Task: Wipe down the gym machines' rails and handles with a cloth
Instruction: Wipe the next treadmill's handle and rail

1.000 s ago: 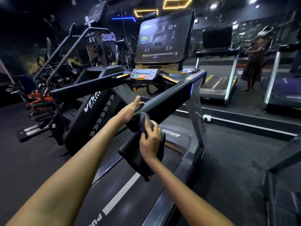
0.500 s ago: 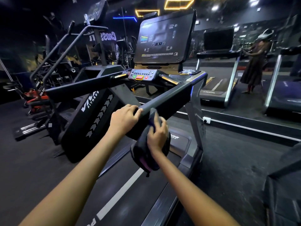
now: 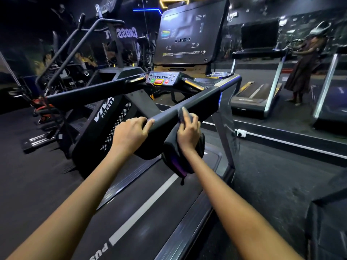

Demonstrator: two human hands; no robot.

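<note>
Cloth is pinched against the right rail by right hand; rail's long axis runs ahead toward console. Left hand is curled round rail's near end.

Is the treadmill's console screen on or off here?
On. The console screen shows lit icons, a small coloured graphic at its left and a line of text along the bottom; the text is too blurred to read.
</note>
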